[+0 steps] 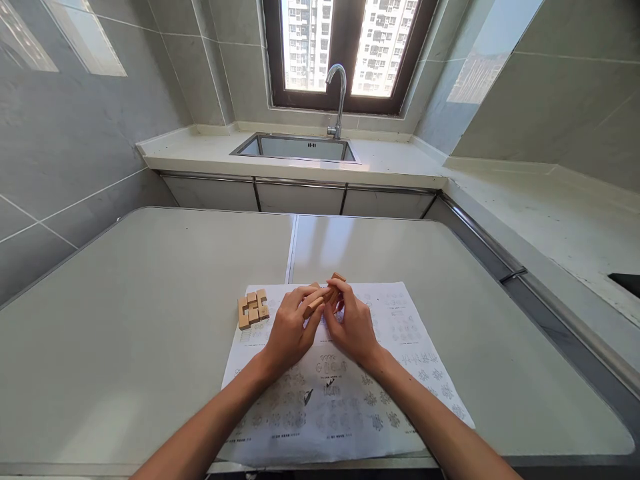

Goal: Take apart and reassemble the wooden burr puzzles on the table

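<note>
Both my hands meet above a white printed sheet (345, 400) and grip small wooden puzzle pieces. My left hand (293, 323) has its fingers closed around a notched wooden piece (313, 307). Pinched in the fingertips of my right hand (353, 323) is another part of the wood, whose end (339, 276) sticks up past the fingers. Fingers hide how the pieces join. To the left, on the sheet's upper left corner, lie several notched wooden pieces (253, 308), set close together. Rows of small line drawings and a few dark marks cover the sheet.
The sheet lies on a pale folding table (125, 333) with a seam down its far half. Beyond it stands a white counter (390, 157) with a steel sink (300, 147) and a curved tap (341, 100) under a window. Another counter (565, 213) runs along the right.
</note>
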The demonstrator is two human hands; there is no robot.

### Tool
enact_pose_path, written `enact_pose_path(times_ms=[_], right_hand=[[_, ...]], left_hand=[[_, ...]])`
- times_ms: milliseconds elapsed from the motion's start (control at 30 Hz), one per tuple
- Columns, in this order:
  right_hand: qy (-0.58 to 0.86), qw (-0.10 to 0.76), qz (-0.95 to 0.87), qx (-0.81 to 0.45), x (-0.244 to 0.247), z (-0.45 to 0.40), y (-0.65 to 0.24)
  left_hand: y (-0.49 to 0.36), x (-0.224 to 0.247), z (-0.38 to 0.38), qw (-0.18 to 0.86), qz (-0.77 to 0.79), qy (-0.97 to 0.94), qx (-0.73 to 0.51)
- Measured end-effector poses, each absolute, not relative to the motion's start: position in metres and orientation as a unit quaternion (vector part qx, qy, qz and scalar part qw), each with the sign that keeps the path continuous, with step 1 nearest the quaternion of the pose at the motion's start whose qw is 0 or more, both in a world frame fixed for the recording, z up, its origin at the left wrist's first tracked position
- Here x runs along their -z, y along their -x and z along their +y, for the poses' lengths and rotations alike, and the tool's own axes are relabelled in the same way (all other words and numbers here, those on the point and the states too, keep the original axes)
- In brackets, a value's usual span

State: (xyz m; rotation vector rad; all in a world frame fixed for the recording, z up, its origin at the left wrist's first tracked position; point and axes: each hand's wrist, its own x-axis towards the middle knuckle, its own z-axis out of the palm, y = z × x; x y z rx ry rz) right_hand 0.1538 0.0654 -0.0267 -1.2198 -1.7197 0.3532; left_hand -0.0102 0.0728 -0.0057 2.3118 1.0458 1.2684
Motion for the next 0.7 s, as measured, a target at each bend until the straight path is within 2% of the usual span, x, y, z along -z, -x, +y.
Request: enact_pose_path(times_ms=[367, 700], right_hand=[[0.504, 0.472, -0.707, -0.153, 0.028, 0.065, -0.155], [0.581, 0.494, -0.608, -0.221, 0.026, 0.077, -0.168]], left_hand=[[0.01, 0.004, 0.072, 0.148, 0.37, -0.806, -0.438], [0.011, 0.001, 0.072, 0.171, 0.37, -0.789, -0.461]])
